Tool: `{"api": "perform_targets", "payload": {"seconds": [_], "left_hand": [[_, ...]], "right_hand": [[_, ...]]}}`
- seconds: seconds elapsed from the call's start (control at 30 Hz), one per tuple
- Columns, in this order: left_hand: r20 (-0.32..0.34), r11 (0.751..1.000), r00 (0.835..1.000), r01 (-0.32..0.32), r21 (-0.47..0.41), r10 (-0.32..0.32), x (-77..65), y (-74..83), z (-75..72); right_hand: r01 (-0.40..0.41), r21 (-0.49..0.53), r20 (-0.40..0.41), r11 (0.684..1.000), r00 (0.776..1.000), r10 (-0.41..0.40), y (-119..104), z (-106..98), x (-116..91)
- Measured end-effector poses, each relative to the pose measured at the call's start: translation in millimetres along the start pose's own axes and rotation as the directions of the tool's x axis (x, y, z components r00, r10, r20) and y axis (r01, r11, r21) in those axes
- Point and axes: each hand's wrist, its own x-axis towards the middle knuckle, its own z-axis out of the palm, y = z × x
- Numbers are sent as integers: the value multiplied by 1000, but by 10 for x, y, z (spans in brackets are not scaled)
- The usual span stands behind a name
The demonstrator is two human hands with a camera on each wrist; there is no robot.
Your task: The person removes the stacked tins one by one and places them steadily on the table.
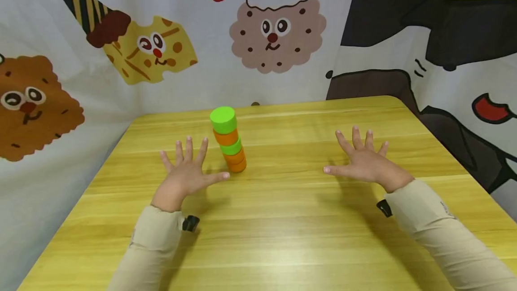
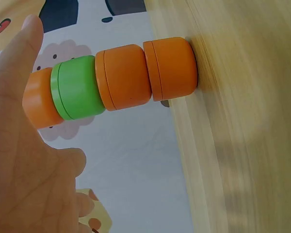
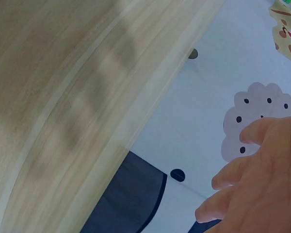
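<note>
A tower of several round lidded containers, orange and green, stands upright on the wooden table, leaning slightly in the head view. Its topmost piece is bright green. Just left of the tower, my left hand hovers with fingers spread and holds nothing; its thumb points toward the lower pieces. In the left wrist view, the lowest orange container meets the tabletop, while the thumb and palm hide the tower's upper end. My right hand, also spread and holding nothing, is over the right side of the table.
The wooden table has its far edge against a hanging cloth printed with cartoon snack faces. That cloth also runs along the table's left and right sides. A small black device sits at the left sleeve cuff, another at the right.
</note>
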Motion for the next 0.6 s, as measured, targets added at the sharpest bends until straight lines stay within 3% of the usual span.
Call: {"api": "perform_targets", "payload": {"seconds": [0.13,0.27,0.4,0.6], "left_hand": [[-29,1000,1000,-9,-29,8,11,-17,7],[-102,980,994,-66,-186,48,56,-63,8],[-151,906,986,-128,-403,72,107,-109,16],[-181,820,980,-170,-546,82,161,-148,45]], "right_hand": [[20,12,-10,1000,1000,-20,-19,-10,-7],[90,85,-64,992,994,-85,-47,-43,7],[162,177,-142,971,980,-138,-97,-64,44],[201,228,-232,953,962,-147,-235,-58,118]]}}
